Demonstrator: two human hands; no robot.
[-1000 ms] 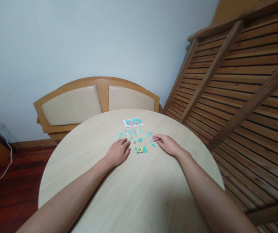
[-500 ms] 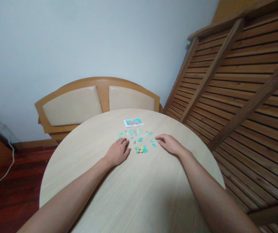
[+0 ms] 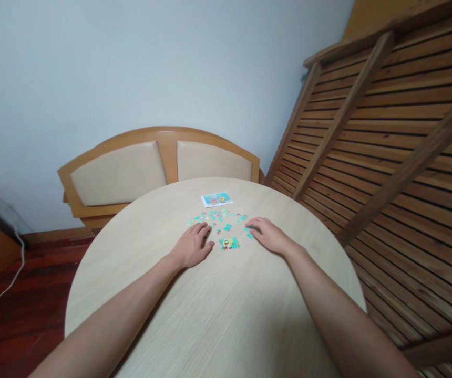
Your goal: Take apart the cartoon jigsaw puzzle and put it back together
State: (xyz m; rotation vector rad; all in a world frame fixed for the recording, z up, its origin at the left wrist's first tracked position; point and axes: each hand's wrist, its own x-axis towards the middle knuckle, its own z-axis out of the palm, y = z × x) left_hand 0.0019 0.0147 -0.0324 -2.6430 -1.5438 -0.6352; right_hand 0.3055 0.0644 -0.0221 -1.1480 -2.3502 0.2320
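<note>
Several small teal jigsaw pieces [image 3: 218, 216] lie scattered on a round pale wooden table [image 3: 218, 310]. A small joined cluster of pieces [image 3: 229, 243] with a yellow figure sits between my hands. My left hand [image 3: 192, 245] rests flat on the table just left of the cluster, fingers stretched out. On the right of the cluster lies my right hand [image 3: 269, 235], palm down, its fingertips on loose teal pieces. A printed picture card [image 3: 216, 199] lies beyond the pieces.
A wooden bench with two beige cushioned backs [image 3: 158, 165] stands behind the table against a pale blue wall. Slatted wooden frames [image 3: 387, 136] lean on the right. A white cable [image 3: 9, 262] hangs at the far left over the red-brown floor.
My right hand has slid slightly left towards the loose pieces. My left hand has barely shifted.
</note>
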